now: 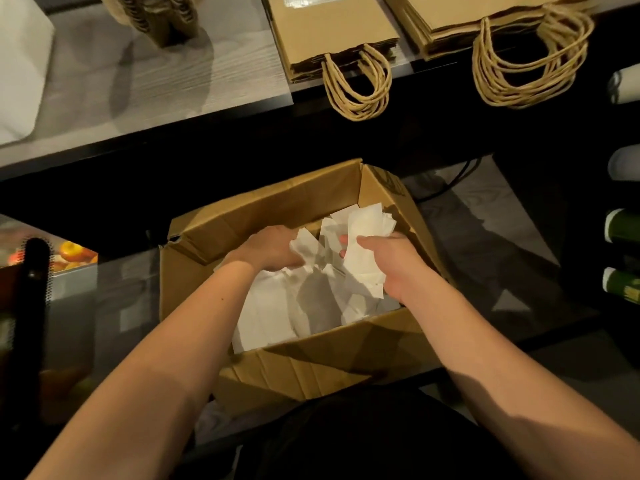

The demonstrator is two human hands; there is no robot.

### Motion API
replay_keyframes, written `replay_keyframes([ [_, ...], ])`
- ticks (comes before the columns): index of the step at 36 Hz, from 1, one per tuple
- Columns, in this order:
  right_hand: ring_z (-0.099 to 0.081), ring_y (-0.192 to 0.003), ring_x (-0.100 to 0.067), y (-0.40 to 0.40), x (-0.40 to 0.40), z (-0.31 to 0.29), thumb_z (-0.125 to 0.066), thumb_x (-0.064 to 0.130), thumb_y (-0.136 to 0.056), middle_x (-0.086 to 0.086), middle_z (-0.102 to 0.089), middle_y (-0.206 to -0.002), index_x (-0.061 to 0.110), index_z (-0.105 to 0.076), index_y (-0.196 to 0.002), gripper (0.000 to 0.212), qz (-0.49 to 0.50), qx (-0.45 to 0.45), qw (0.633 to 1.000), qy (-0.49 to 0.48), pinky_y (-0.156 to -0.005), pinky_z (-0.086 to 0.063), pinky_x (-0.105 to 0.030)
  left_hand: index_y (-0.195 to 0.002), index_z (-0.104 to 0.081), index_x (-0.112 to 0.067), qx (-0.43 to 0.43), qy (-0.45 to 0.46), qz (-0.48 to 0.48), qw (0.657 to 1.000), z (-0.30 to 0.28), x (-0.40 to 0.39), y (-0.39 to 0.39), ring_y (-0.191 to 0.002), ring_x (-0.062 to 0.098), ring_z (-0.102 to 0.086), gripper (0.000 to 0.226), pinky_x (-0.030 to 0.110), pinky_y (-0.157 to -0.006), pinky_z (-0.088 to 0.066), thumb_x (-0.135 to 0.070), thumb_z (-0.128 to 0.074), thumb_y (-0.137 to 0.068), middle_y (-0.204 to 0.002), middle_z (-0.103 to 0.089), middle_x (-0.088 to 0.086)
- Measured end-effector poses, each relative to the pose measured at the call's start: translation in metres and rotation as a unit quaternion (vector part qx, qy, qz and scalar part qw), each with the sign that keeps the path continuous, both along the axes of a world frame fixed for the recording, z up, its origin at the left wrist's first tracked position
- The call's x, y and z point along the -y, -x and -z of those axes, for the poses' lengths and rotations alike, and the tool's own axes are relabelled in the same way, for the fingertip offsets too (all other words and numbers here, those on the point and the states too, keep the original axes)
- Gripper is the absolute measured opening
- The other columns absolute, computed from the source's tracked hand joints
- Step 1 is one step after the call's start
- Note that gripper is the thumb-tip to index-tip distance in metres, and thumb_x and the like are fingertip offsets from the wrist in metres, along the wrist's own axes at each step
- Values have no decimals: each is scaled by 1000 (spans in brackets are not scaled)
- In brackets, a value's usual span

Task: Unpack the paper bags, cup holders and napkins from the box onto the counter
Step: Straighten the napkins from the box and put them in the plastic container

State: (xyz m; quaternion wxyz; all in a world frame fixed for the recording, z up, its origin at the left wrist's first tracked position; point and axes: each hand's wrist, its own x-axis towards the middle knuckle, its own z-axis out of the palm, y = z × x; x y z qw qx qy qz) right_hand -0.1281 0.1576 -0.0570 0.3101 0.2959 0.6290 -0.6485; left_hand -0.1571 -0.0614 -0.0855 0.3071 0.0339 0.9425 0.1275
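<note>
Both hands reach into an open cardboard box [277, 209]: the left hand [273, 249] curls around loose white napkins [277, 306], while the right hand [388, 261] grips a bundle [363, 244] lifted above the pile filling the box.

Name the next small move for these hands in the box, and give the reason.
Probably lift the right hand with its napkins out of the box and up to the counter. Its grip already holds a bunch, the left hand is gathering more, and the paper bags already lie on the counter, while loose napkins remain in the box.
</note>
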Motion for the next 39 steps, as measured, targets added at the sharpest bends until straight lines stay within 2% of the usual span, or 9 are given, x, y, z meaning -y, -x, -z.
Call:
replay_keyframes([
  [2,-68,-111,-28,-1,-1,-1,-66,23,-98,-1,-73,-124,23,-59,-135,38,-2,-8,1000,-3,-101,-54,-49,-93,-65,-25,-27,10,-4,1000,-11,2,-6,-90,23,-62,18,46,-85,-53,-41,-63,-87,-96,-66,-2],
  [5,-66,-114,-32,-3,-4,-4,-67,23,-97,-5,-68,-130,20,-59,-136,40,8,-17,1000,-1,-102,-53,-52,-110,-66,-18,-102,23,-14,994,-30,3,-17,-103,27,-60,27,45,-94,-47,-40,-62,-94,-108,-65,2],
  [12,-67,-112,-31,-11,-5,-17,-68,24,-95,-3,-72,-118,21,-60,-128,34,23,-40,999,19,-95,-55,-48,-129,-60,-18,-255,-134,-172,942,-67,9,-43,-104,26,-63,36,38,-83,-51,-36,-63,-99,-111,-67,4],
  [16,-57,-124,-33,-17,-5,-27,-68,27,-96,-3,-62,-137,20,-54,-138,45,20,-56,998,23,-110,-44,-55,-134,-55,-17,-268,-317,-317,853,-95,-3,-53,-102,13,-63,36,24,-79,-53,-31,-61,-100,-115,-63,-6],
  [20,-53,-109,-26,-19,-9,-28,-65,23,-100,-2,-56,-123,20,-49,-133,37,15,-58,997,46,-97,-42,-43,-125,-59,-22,-193,-487,-434,732,-110,-15,-56,-107,19,-69,26,42,-91,-59,-28,-62,-99,-118,-69,0],
  [26,-66,-102,-31,-25,5,-38,-68,22,-97,-9,-70,-112,15,-61,-130,34,47,-59,989,130,-90,-54,-49,-130,-61,-17,-91,-595,-508,616,-117,-38,-63,-109,28,-71,36,52,-98,-55,-34,-63,-98,-119,-73,8],
  [31,-75,-92,-24,-28,24,-49,-62,22,-102,-6,-78,-105,16,-71,-118,20,92,-78,967,226,-81,-60,-41,-127,-62,-12,-22,-684,-534,497,-122,-59,-72,-112,32,-70,35,55,-105,-50,-35,-58,-101,-120,-73,13],
  [34,-74,-88,-24,-33,34,-61,-55,20,-105,-7,-79,-102,13,-72,-112,20,98,-77,956,266,-82,-59,-40,-134,-58,-11,-20,-704,-520,483,-125,-67,-75,-118,33,-66,40,55,-108,-47,-35,-55,-102,-126,-70,14],
  [39,-70,-106,-31,-32,36,-74,-45,24,-108,-13,-74,-121,10,-67,-130,34,82,-75,949,296,-90,-59,-43,-125,-61,-16,-101,-648,-525,543,-132,-72,-79,-106,27,-73,27,52,-96,-56,-29,-61,-101,-117,-74,8],
])
